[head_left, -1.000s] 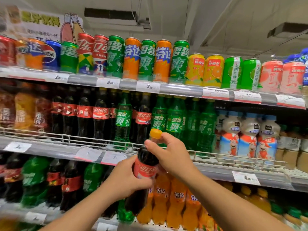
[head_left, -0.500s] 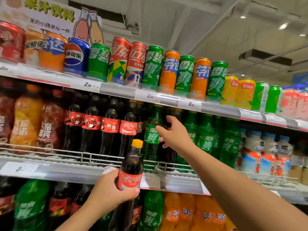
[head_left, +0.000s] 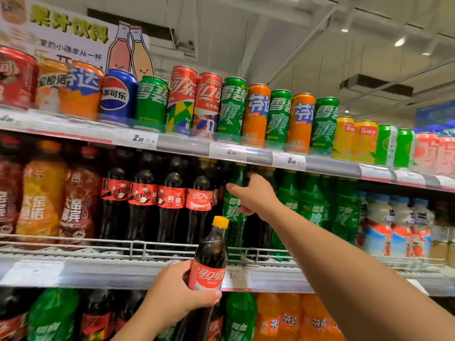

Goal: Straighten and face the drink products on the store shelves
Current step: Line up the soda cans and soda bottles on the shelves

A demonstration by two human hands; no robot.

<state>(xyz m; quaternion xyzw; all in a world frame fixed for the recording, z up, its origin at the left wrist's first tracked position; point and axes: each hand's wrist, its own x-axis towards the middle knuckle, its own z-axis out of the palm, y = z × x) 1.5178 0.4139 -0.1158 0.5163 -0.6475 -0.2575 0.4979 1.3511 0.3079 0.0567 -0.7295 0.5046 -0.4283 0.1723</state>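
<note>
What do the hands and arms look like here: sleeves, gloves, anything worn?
Both arms are bare right up to the picture's edge, with no sleeve in sight. The left hand and the right hand wear no gloves. No watch, band or ring shows on the wrists or the visible fingers. No markings show either.

The lower half of the cola bottle (head_left: pixel 209 271) is being covered by the left hand (head_left: pixel 177 294). The far-left red can (head_left: pixel 14 77) is being cropped, and the price tags (head_left: pixel 236 152) are being blurred beyond reading.
</note>
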